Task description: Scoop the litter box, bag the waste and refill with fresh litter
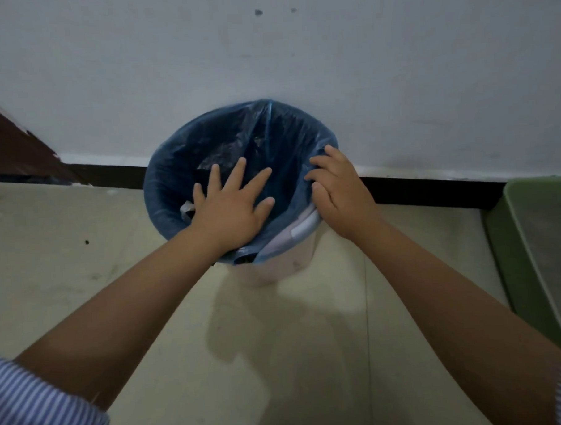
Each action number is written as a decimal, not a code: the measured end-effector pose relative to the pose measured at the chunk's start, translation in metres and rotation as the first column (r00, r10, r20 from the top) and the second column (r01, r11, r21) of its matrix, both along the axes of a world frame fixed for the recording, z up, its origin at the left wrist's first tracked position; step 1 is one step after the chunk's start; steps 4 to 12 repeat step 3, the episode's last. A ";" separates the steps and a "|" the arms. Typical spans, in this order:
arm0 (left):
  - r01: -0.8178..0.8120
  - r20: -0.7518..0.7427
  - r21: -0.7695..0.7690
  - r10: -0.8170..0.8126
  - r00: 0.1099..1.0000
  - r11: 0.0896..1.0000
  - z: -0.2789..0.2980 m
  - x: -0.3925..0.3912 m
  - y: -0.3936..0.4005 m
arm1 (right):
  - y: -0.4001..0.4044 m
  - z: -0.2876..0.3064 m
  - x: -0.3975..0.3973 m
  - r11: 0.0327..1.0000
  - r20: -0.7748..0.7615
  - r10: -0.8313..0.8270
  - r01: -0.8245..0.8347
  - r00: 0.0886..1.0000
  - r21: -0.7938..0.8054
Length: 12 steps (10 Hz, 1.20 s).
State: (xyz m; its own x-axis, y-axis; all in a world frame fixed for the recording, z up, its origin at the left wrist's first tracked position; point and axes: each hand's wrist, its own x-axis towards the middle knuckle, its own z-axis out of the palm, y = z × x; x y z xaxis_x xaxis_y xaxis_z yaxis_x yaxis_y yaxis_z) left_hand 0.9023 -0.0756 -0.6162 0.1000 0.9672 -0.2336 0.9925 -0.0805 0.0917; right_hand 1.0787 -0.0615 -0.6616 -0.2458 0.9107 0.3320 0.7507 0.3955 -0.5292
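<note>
Against the wall, far centre: stage of task, read left to right.

Far-left corner: brown board (9, 140) leaning at the wall, no part in the job.
Floor (65, 253): pale, scuffed, no spilled litter in sight.
Left sleeve (40, 402): striped, pushed up the forearm.
Left hand (232, 208): flat, fingers spread and straight, reaching over the near rim into the bag mouth, pressing the liner down; gripping nothing.
Bag (180, 159): blue, thin, lining the bin, mouth wide open, top folded over the rim on the left, slack and rucked at the near right.
Bag contents: dark inside; a pale scrap at the near-left inner edge; waste or not, cannot tell.
Bin (284, 260): pale, round, standing on the floor, touching the wall.
Right hand (336, 184): fingers curled over the right rim, pinching the bag edge against it.
Litter box (527, 233): green, at the right edge, just beside the bin, only partly in view; grey fill showing inside.
Scoop, fresh litter: not in view.
Done, by judgement: bag nearly seated in the bin.
Left, by judgement: near-right edge to tuck, then scooping, bagging and tying off, refilling.
</note>
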 end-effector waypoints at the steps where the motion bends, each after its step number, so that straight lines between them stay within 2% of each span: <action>1: -0.046 0.047 0.084 0.042 0.998 0.995 -0.009 0.021 -0.024 | 0.007 -0.001 0.002 1.000 0.009 0.001 -0.001 1.000 -0.002; 2: 0.074 -0.020 0.336 -0.072 0.997 0.939 -0.023 0.030 -0.045 | 0.010 0.004 0.003 0.998 0.029 0.022 -0.021 0.999 -0.051; 3: 0.161 -0.006 0.492 -0.182 0.983 0.856 -0.033 0.030 -0.052 | 0.013 0.026 0.010 0.998 -0.247 -0.053 0.058 0.967 0.013; 12: 0.161 -0.006 0.492 -0.182 0.983 0.856 -0.033 0.030 -0.052 | 0.013 0.026 0.010 0.998 -0.247 -0.053 0.058 0.967 0.013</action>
